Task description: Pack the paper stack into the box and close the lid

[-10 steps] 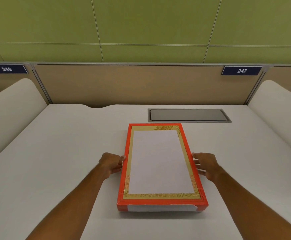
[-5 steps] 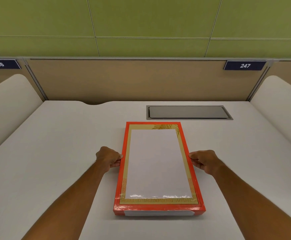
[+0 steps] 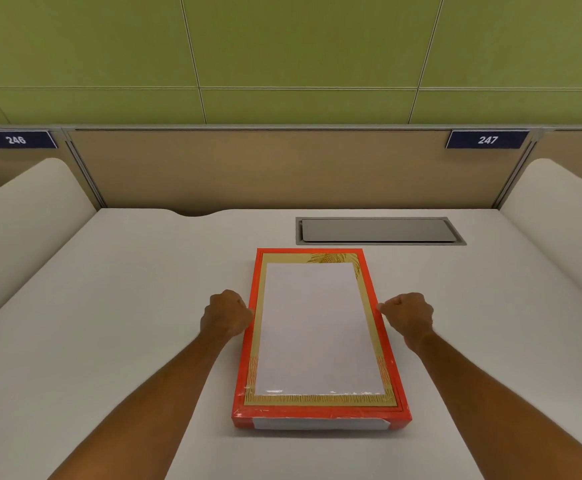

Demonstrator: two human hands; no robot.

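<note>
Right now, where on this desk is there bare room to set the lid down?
Bare desk lies left of the left hand, up to the side divider, and right of the right hand. Crowded: the centre, taken by the box, and behind it the metal hatch.

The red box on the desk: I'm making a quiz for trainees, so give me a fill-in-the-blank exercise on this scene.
1. The left hand and right hand grip the long sides of the red box, one on ____ side.
2. The number plate at the right reads ____.
3. The metal hatch lies ____ the box, away from the person.
4. The box rests on the ____ desk.

Missing words: each; 247; beyond; white
</note>
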